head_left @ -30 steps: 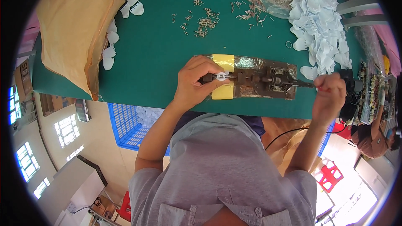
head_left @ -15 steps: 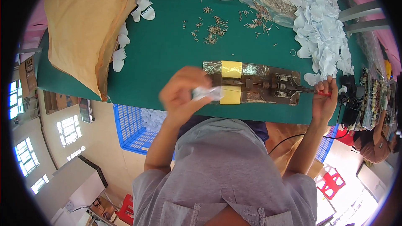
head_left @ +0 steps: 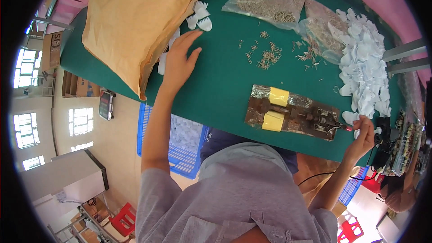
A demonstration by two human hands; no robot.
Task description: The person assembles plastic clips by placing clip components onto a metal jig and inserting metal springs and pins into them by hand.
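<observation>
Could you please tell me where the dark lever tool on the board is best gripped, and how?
Probably by its lever, at the red tip, coming from the right, where the right hand is: this slim end sticks out past the board, so fingers could likely close around it.

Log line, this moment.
left hand: open, near white toothed pieces | right hand: beside red lever tip | metal tool: on green table

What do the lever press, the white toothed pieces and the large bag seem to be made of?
Lever press: probably metal, dark and worn, with dull glints.
White toothed pieces: likely smooth plastic, thin and flat; perhaps coated card.
Large bag: looks like matte tan paper, with creased edges; woven plastic is possible.
</observation>
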